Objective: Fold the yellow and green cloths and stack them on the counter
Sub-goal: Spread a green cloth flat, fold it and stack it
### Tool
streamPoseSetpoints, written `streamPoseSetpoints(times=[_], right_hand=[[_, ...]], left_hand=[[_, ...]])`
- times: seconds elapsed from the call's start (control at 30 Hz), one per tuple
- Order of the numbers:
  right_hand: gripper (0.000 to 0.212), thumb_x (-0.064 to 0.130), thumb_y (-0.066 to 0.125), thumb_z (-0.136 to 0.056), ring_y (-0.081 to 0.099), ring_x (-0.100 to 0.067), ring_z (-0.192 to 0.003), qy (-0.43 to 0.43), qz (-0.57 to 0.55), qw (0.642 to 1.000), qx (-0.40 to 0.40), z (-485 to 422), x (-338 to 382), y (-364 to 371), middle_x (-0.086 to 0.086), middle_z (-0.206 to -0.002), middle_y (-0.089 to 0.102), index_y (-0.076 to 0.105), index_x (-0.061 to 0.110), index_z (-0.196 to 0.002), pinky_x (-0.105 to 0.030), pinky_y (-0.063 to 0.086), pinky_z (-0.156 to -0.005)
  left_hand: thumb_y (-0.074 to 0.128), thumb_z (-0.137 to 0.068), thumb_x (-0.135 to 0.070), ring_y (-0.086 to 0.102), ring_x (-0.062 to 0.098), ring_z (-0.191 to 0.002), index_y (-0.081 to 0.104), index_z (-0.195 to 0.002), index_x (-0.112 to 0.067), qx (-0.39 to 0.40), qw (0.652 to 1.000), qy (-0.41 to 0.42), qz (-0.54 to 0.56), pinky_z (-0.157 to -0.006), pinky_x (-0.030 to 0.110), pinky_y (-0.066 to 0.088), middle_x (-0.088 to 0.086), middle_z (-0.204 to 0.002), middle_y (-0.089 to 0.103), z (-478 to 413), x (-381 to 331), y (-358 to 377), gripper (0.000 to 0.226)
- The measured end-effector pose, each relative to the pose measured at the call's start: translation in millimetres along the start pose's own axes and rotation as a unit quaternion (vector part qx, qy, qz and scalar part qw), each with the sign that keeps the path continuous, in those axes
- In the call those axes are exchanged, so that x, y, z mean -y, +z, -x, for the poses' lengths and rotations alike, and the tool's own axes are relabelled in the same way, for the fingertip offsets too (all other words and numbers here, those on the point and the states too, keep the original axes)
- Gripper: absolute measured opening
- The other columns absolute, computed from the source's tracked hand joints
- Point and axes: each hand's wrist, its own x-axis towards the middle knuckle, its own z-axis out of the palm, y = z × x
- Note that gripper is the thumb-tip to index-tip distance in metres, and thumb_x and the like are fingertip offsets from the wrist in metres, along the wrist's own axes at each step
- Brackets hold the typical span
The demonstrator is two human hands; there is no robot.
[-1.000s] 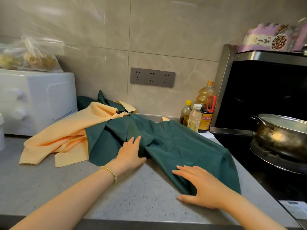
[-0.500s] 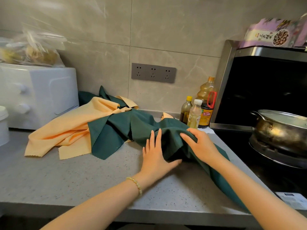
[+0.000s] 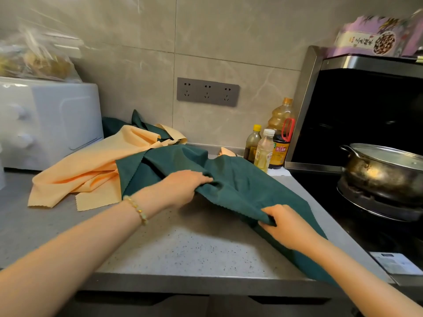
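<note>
KITCHEN COUNTER: A person grips a green cloth (image 3: 240, 184) w/ both hands over a grey speckled counter (image 3: 183, 248). The L hand (image 3: 183, 186), w/ a beaded bracelet (image 3: 137, 209) at the wrist, has its fingers curled into a bunch of fabric near the cloth's middle. The R hand (image 3: 286, 225) pinches the zigzag-cut near edge. Btwn the two hands the cloth is lifted off the surface and casts a shadow. Its far part lies on the counter, and its near-R corner hangs over the front edge.

A yellow cloth (image 3: 91, 165) lies crumpled and unfolded on the counter to the L, partly under the green one. Another dark green piece (image 3: 114, 126) shows behind it, by the wall.

Room: a beige marble-look tiled wall (image 3: 229, 30) carries a grey triple socket strip (image 3: 207, 91). At far L stands a white countertop appliance (image 3: 50, 124) w/ a clear plastic bag (image 3: 36, 58) on top, contents blurred.

Four bottles stand at the counter's back R:
- a big amber oil jug (image 3: 281, 113)
- a small yellow-capped bottle (image 3: 253, 143)
- a clear white-capped bottle (image 3: 264, 152)
- a dark sauce bottle (image 3: 279, 154) w/ a yellow label

R of them is a steel-framed black panel (image 3: 366, 115) w/ a purple food packet (image 3: 375, 40) on top. A lidded metal pot (image 3: 384, 170) sits on the stove burner (image 3: 375, 207), well apart from the cloths. A printed white label (image 3: 396, 263) lies at the stove's near corner.
</note>
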Motion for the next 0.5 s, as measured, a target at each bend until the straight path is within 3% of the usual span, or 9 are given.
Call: streamPoseSetpoints(times=[0.1, 0.2, 0.27, 0.33, 0.4, 0.5], right_hand=[[0.015, 0.023, 0.058, -0.093, 0.052, -0.003, -0.063, -0.047, -0.051, 0.995, 0.066, 7.4, -3.1, -15.9, 0.011, -0.069, 0.059, 0.066, 0.015, -0.083, -0.015, 0.041, -0.062], [0.016, 0.024, 0.060, -0.092, 0.062, 0.004, -0.086, -0.055, -0.085, 0.981, 0.164, 15.4, -6.9, -26.3, 0.023, -0.093, 0.068, 0.071, 0.031, -0.102, -0.016, 0.050, -0.080], [0.018, 0.030, 0.062, -0.090, 0.061, 0.003, -0.092, -0.035, -0.036, 0.980, 0.195, 19.2, -13.8, -28.4, 0.023, -0.101, 0.067, 0.069, 0.035, -0.106, -0.018, 0.050, -0.085], [0.010, 0.038, 0.060, -0.089, 0.062, -0.004, -0.086, -0.018, 0.033, 0.975, 0.217, 23.1, -19.3, -35.5, 0.016, -0.092, 0.068, 0.069, 0.034, -0.091, -0.023, 0.051, -0.081], [0.015, 0.042, 0.060, -0.089, 0.061, -0.007, -0.076, -0.010, -0.002, 0.964, 0.266, 29.4, -20.3, -49.9, 0.013, -0.081, 0.067, 0.065, 0.036, -0.076, -0.023, 0.050, -0.073], [0.014, 0.038, 0.066, -0.086, 0.059, 0.000, -0.064, -0.012, -0.093, 0.931, 0.353, 36.6, -19.3, -74.3, 0.014, -0.073, 0.068, 0.069, 0.031, -0.074, -0.016, 0.047, -0.064]], left_hand=[[0.032, -0.090, 0.005, 0.046, 0.020, -0.127, 0.046, -0.141, -0.027, 0.166, 0.985, -0.030, -0.034, -0.105, 0.032, 0.038, -0.001, -0.142, 0.048, 26.7, 2.5, -24.2, 0.061], [0.032, -0.089, 0.003, 0.053, 0.020, -0.108, 0.057, -0.131, -0.022, 0.294, 0.951, -0.035, -0.088, -0.095, 0.032, 0.043, -0.003, -0.127, 0.058, 43.3, -2.2, -33.2, 0.055], [0.037, -0.095, -0.004, 0.050, 0.018, -0.095, 0.059, -0.126, -0.021, 0.338, 0.936, -0.027, -0.095, -0.085, 0.030, 0.042, -0.004, -0.113, 0.059, 47.5, -6.6, -35.5, 0.042], [0.043, -0.098, -0.013, 0.048, 0.016, -0.089, 0.060, -0.124, -0.020, 0.355, 0.929, -0.027, -0.101, -0.078, 0.026, 0.039, -0.004, -0.101, 0.055, 47.5, -8.1, -35.8, 0.031], [0.050, -0.098, -0.022, 0.051, 0.013, -0.087, 0.062, -0.121, -0.020, 0.372, 0.924, -0.034, -0.078, -0.075, 0.022, 0.040, -0.006, -0.096, 0.056, 47.6, -4.8, -38.1, 0.026], [0.063, -0.091, -0.031, 0.055, 0.002, -0.072, 0.070, -0.100, -0.024, 0.421, 0.906, -0.028, -0.008, -0.065, 0.015, 0.042, -0.017, -0.077, 0.061, 45.7, 4.7, -45.0, 0.013]])
